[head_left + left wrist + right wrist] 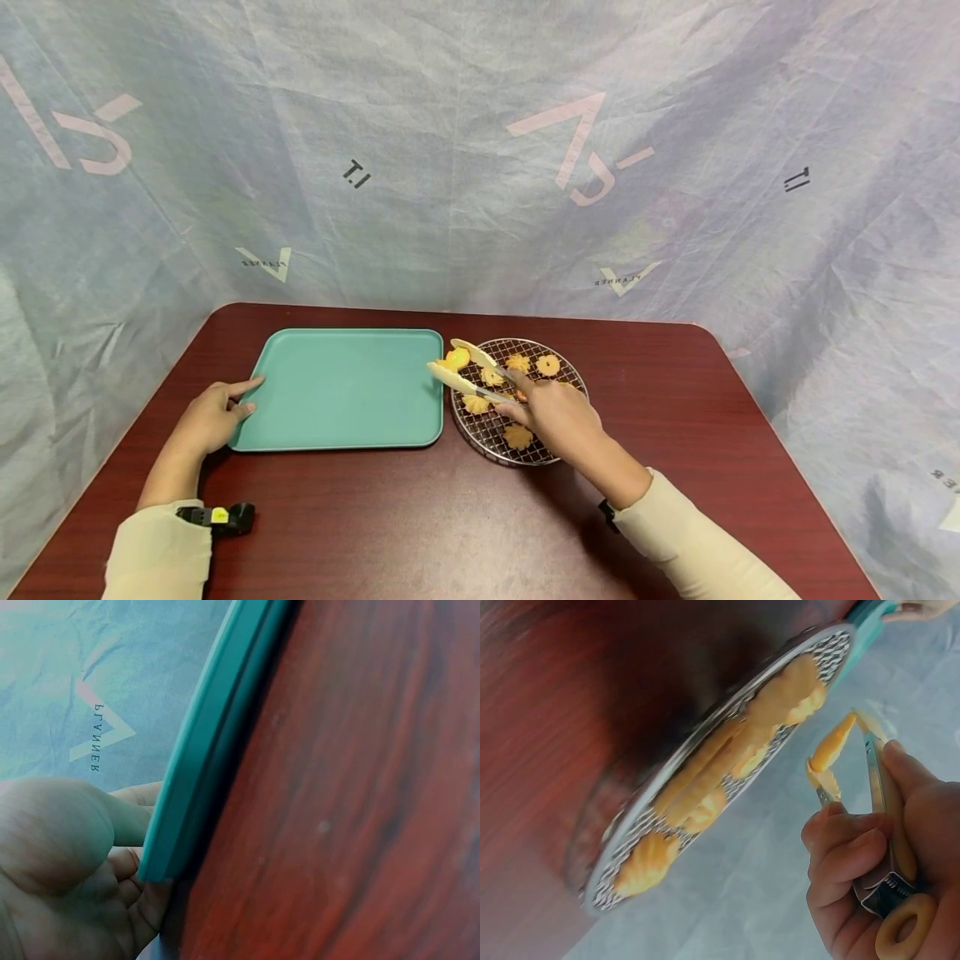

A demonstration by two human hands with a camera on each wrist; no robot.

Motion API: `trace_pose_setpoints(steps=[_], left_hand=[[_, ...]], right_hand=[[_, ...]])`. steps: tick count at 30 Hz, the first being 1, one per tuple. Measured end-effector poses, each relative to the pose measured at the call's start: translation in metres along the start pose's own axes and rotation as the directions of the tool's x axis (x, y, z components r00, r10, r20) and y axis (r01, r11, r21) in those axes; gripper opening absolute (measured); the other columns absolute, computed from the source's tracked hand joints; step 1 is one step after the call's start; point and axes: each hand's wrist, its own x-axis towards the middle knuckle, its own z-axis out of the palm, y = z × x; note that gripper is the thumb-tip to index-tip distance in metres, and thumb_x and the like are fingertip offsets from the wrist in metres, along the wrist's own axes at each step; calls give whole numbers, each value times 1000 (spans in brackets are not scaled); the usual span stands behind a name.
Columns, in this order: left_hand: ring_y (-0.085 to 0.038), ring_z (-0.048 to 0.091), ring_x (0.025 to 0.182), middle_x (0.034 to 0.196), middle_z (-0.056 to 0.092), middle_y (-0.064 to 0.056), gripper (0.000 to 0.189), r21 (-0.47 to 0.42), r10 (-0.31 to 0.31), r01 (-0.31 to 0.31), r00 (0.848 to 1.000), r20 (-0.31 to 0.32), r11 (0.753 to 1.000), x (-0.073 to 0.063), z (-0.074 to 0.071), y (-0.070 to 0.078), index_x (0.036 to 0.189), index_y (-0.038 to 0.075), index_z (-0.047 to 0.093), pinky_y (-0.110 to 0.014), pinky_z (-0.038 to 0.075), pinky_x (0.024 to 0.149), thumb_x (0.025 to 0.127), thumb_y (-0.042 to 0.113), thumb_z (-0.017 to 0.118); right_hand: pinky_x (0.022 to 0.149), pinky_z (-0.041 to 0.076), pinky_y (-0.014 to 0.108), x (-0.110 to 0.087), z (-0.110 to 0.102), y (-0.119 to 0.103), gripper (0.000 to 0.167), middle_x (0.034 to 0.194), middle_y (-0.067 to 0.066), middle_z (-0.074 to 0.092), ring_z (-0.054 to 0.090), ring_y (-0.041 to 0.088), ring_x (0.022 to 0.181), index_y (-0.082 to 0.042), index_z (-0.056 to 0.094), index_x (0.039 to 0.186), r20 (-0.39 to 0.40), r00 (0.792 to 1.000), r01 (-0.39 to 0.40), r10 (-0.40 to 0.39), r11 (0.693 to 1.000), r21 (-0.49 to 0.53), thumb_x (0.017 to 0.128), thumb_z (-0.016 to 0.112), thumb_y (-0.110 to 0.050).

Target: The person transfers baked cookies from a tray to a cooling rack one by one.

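My right hand point(562, 417) grips tongs point(452, 377) with pale tips and metal arms; their ring end point(906, 927) shows in the right wrist view. Between the tips sits a yellow-orange cookie point(458, 358), raised over the left side of a round wire rack point(491, 435). Several golden, flower-shaped cookies point(517, 436) lie on the rack, some hidden by my hand. At the left, my left hand point(208, 421) holds the edge of a teal rectangular tray point(345, 387), thumb and index finger on its rim. Its other fingers are curled by the corner in the left wrist view.
Tray and rack stand side by side on a dark red wood-grain table point(360, 517), the rack at the tray's right end. A grey printed cloth point(450, 167) hangs behind and around the table. A black strap with a camera point(225, 518) is on the left wrist.
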Motion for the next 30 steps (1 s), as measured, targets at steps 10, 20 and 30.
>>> trace_pose_setpoints(steps=[10,20,30], left_hand=[[-28,49,79,105,51,-26,50,-14,2,-2,1000,-11,1000,0,0,3,154,-2,43,-37,42,64,107,9,55],[-31,50,84,125,45,-34,50,-4,0,0,1000,-9,1000,0,1,2,155,-1,43,-37,42,66,108,11,55],[-32,50,86,130,43,-36,50,4,14,-14,1000,-11,1000,0,2,-1,155,-1,43,-37,42,67,107,11,55]], right_hand=[[46,50,40,-2,3,21,67,69,12,67,66,30,59,-18,57,149,94,993,-66,66,998,-1,96,67,-56],[47,50,38,-2,6,30,68,73,11,70,67,29,61,-19,56,151,130,989,-70,67,997,25,95,66,-58],[58,56,45,0,2,40,64,89,16,76,71,34,70,-15,59,147,141,990,-23,17,999,40,97,66,-54]])
